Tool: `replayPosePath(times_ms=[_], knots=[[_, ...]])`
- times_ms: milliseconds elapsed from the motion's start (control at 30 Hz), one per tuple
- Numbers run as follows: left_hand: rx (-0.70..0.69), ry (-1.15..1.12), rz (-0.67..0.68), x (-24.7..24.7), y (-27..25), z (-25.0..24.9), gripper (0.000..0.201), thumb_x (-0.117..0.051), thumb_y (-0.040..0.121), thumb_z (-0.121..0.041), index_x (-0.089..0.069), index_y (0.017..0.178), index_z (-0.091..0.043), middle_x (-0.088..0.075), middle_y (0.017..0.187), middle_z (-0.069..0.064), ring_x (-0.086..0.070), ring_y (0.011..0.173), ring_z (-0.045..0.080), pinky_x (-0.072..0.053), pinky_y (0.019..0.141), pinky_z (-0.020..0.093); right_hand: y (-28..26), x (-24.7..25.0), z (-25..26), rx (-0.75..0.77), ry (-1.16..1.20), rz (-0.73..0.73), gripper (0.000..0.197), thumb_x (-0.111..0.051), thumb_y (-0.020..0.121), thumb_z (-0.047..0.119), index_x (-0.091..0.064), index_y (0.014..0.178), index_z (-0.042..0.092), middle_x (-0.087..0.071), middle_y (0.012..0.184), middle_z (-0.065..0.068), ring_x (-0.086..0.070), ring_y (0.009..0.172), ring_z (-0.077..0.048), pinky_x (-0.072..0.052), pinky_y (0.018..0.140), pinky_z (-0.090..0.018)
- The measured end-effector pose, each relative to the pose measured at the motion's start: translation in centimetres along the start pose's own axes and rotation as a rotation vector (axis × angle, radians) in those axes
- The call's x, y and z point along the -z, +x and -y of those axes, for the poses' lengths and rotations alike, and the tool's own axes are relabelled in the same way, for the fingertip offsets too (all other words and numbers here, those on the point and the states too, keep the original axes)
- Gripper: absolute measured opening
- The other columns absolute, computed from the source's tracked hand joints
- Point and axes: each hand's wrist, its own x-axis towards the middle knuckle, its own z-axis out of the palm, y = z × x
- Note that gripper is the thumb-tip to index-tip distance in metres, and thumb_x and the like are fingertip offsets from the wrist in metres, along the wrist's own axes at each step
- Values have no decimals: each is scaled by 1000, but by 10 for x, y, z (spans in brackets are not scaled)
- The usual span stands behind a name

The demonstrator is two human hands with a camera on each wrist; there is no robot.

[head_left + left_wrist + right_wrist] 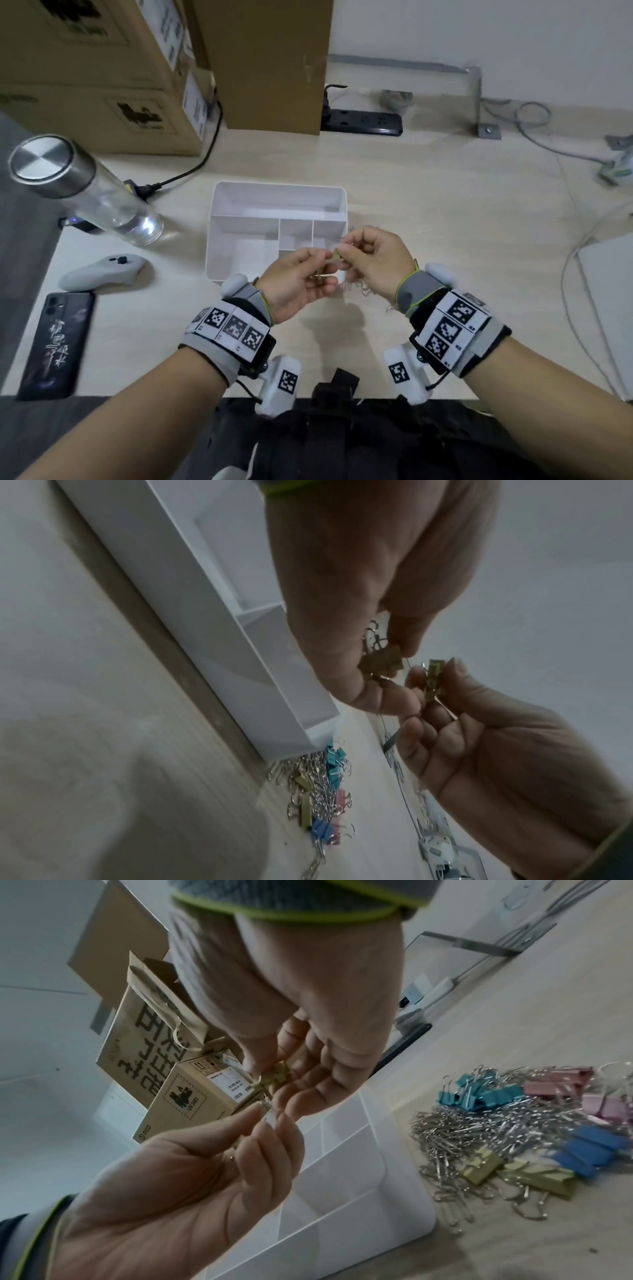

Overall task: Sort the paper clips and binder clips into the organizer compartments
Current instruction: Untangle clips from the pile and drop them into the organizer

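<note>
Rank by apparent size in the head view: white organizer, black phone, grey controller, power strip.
1. white organizer
2. black phone
3. grey controller and power strip look about alike; the strip lies farther from the camera, so I won't rank those two.

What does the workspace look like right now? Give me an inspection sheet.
Surface: pale wood-grain desk.
Job's things: white organizer, compartments look empty; mixed heap of paper clips and coloured binder clips beside it.
Clutter: bottle, controller, phone, cardboard boxes.
Grippers: left hand and right hand each pinch a gold binder clip above the organizer.
Cables: power strip, black cord, grey leads at right.
Surroundings: white wall.
</note>
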Motion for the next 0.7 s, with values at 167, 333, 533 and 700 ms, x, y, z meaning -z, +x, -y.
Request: replayPosePath(times_ms=[167,333,533,700], knots=[[35,-64,-51,20,-9,-11,33,-42,98,-31,-55,118,-7,-65,93,13,-62,69,21,-55,62,28,7,-13,3,-81,17,16,22,-59,89,5,-57,108,16,-65,80,-10,-62,61,-14,-53,56,-31],[-90,-39,-98,31,-10,-24,22,-47,95,-3,-56,115,-3,-66,98,18,-64,75,22,-57,67,26,14,-17,-6,-165,-32,0,24,-58,89,5,-61,112,9,-66,82,-7,-63,62,-13,-54,57,-30],[-288,416,-353,34,22,-73,14,-55,91,-4,-66,100,-4,-68,83,15,-60,64,22,-57,61,27,30,-23,-2,-192,-84,-43,20,-60,88,4,-62,107,6,-64,72,-4,-58,54,-12,-53,53,-27],[-344,1311,-432,49,47,-103,35,-48,89,-9,-62,119,-21,-66,117,6,-65,96,25,-53,89,36,53,-25,14,-165,-200,-48,19,-60,87,11,-61,105,14,-62,78,-6,-60,62,-14,-55,67,-34]])
